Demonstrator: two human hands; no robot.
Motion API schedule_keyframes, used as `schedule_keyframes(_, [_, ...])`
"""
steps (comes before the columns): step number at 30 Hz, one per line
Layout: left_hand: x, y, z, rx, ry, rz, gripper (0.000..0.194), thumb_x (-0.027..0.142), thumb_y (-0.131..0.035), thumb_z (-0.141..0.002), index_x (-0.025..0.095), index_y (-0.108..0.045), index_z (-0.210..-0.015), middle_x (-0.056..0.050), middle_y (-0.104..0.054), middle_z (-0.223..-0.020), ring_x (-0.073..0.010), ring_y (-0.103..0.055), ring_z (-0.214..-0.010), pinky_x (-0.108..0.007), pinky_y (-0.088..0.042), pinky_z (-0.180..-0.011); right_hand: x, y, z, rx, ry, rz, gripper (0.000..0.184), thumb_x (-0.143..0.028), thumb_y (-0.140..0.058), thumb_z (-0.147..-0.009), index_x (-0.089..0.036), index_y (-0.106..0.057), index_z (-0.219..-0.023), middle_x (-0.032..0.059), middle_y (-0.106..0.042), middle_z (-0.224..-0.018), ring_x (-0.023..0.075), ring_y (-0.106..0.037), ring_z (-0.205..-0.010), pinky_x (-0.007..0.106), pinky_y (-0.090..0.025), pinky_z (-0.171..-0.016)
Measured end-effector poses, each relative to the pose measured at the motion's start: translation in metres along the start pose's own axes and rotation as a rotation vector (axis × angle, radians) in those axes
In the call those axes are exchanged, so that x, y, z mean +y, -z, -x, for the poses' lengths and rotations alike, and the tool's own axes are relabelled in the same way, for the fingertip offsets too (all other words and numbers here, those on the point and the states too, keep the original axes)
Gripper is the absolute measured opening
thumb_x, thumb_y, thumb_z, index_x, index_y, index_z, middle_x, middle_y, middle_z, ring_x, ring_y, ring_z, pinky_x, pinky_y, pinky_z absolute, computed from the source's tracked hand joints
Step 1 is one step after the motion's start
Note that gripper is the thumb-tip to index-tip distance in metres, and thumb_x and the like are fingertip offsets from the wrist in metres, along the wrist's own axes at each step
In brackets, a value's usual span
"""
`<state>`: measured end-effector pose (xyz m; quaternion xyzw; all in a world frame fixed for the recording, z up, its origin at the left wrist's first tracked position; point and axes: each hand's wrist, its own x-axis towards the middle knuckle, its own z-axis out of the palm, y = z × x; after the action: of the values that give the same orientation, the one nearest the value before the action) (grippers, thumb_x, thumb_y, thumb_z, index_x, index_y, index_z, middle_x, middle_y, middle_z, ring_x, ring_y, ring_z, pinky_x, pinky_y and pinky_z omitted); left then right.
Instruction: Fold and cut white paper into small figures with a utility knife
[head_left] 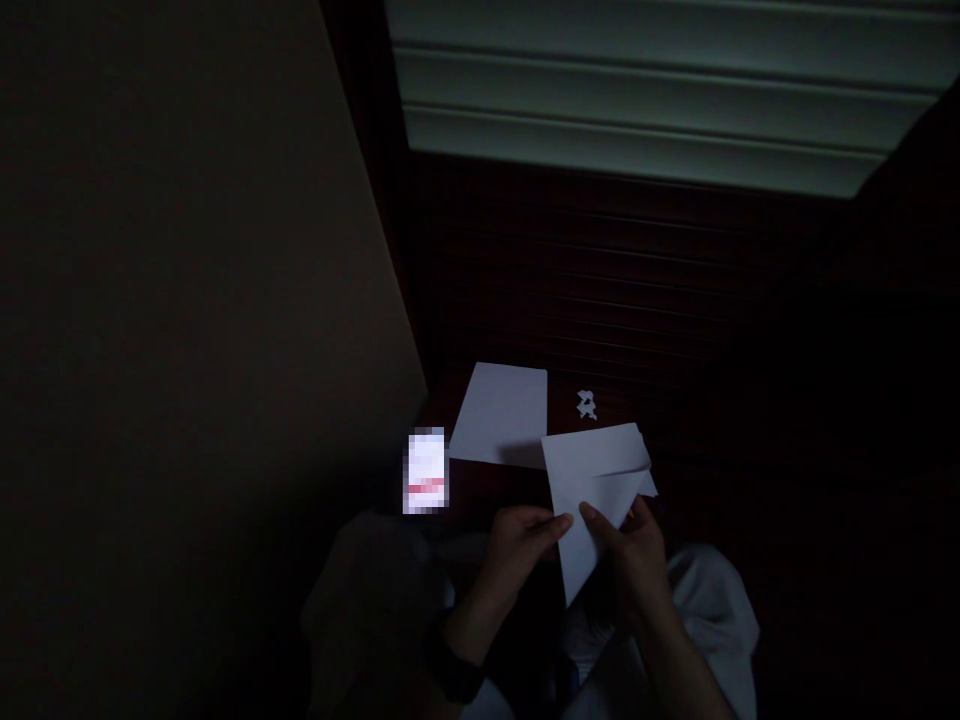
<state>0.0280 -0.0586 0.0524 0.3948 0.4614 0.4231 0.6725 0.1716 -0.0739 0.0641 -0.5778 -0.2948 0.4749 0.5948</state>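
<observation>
A folded sheet of white paper (596, 465) is held up between both hands, its lower end tapering to a point. My left hand (521, 540) pinches its left edge, thumb on the face toward me. From the right, my right hand (637, 545) grips it with the thumb on the front and the fingers behind, partly hidden. Beyond the held sheet, a flat white sheet (501, 412) lies on the dark surface. Small white paper pieces (587, 404) rest to the right of that sheet.
A lit screen (425, 470), blurred out, stands left of the flat sheet. A plain wall (210, 300) rises at the left, and a slatted shutter (637, 90) is ahead. My knees (712, 600) are below the hands. The room is very dark.
</observation>
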Motion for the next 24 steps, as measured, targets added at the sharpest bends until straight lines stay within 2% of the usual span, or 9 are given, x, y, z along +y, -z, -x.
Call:
schedule_keyframes(5, [-0.001,-0.001,0.0,0.006,0.044,-0.018,0.033,0.042,-0.073,-0.061,0.011,-0.071,-0.072,-0.009,-0.07,-0.069,-0.0199,-0.064,-0.061,-0.027,-0.049,-0.055,-0.004,-0.001,-0.002,-0.018,-0.034,-0.064,0.056,-0.033,-0.077,-0.059,-0.017,-0.055,-0.108,0.0094,-0.07,-0.088,0.0254,-0.065,-0.071,0.035,-0.052,-0.06])
schedule_keyframes(9, [0.003,-0.002,-0.003,0.046,-0.008,-0.018,0.031,0.041,-0.073,-0.061,0.012,-0.071,-0.069,-0.008,-0.069,-0.066,-0.0171,-0.062,-0.057,-0.023,-0.046,-0.051,-0.009,-0.006,0.004,-0.088,-0.043,-0.089,0.054,-0.032,-0.076,-0.061,-0.019,-0.055,-0.109,0.0091,-0.068,-0.095,0.026,-0.064,-0.081,0.037,-0.051,-0.068])
schedule_keyframes(14, [0.008,-0.001,-0.01,0.086,-0.043,-0.004,0.029,0.04,-0.074,-0.06,0.012,-0.07,-0.065,-0.006,-0.067,-0.061,-0.0128,-0.057,-0.051,-0.021,-0.043,-0.048,-0.006,-0.009,0.012,-0.182,-0.036,-0.078,0.057,-0.03,-0.078,-0.057,-0.02,-0.055,-0.108,0.0087,-0.066,-0.102,0.0275,-0.061,-0.092,0.04,-0.049,-0.078])
schedule_keyframes(20, [0.014,-0.001,-0.014,0.077,-0.088,-0.026,0.028,0.039,-0.072,-0.064,0.011,-0.069,-0.067,-0.006,-0.066,-0.06,-0.0114,-0.056,-0.05,-0.019,-0.043,-0.047,-0.004,-0.005,0.012,-0.305,-0.073,-0.069,0.062,-0.027,-0.08,-0.054,-0.021,-0.054,-0.111,0.009,-0.064,-0.107,0.0278,-0.061,-0.093,0.041,-0.048,-0.078])
schedule_keyframes(24, [0.016,-0.001,-0.016,0.064,-0.093,-0.059,0.03,0.041,-0.071,-0.065,0.011,-0.069,-0.07,-0.007,-0.067,-0.063,-0.0129,-0.058,-0.052,-0.021,-0.044,-0.048,-0.001,-0.001,0.013,-0.346,-0.066,-0.081,0.059,-0.027,-0.077,-0.06,-0.024,-0.053,-0.113,0.0066,-0.064,-0.107,0.0257,-0.061,-0.092,0.039,-0.048,-0.079])
